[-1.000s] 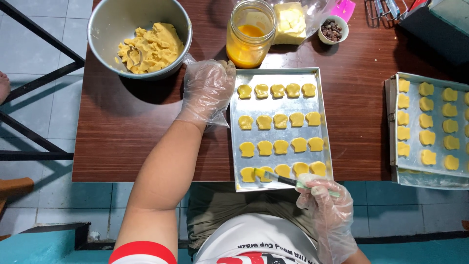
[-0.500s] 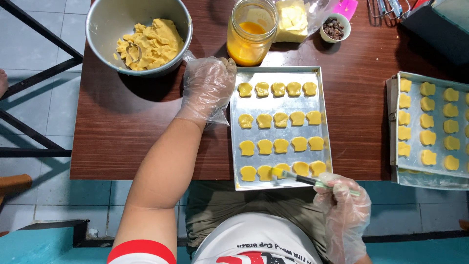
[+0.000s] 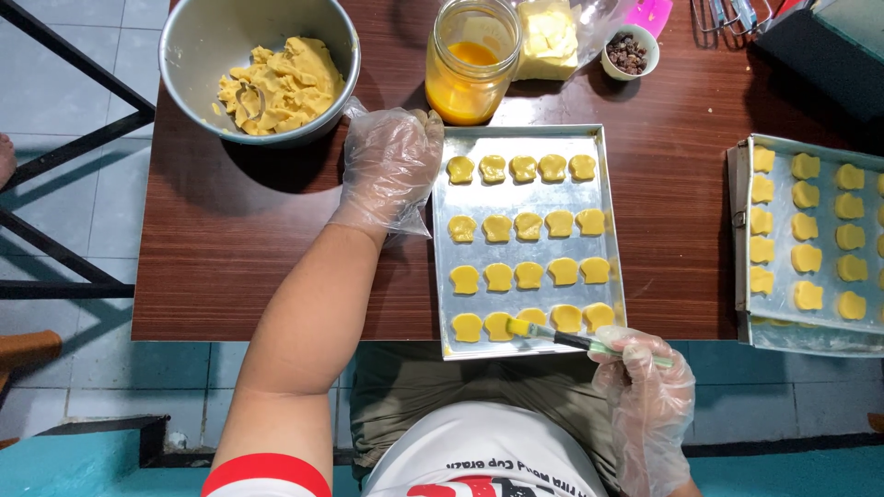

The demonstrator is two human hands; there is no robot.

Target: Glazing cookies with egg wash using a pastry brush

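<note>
brush (image 3: 543, 333) shifted left along the tray's (image 3: 608, 207) near edge onto another cookie (image 3: 520, 328); gripped by right hand (image 3: 649, 387), left hand (image 3: 391, 166) spread flat, steadying the far-left corner.

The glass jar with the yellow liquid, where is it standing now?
In the head view the glass jar stands at the far edge of the table, just beyond the baking tray, between the metal bowl and the butter block.
</note>
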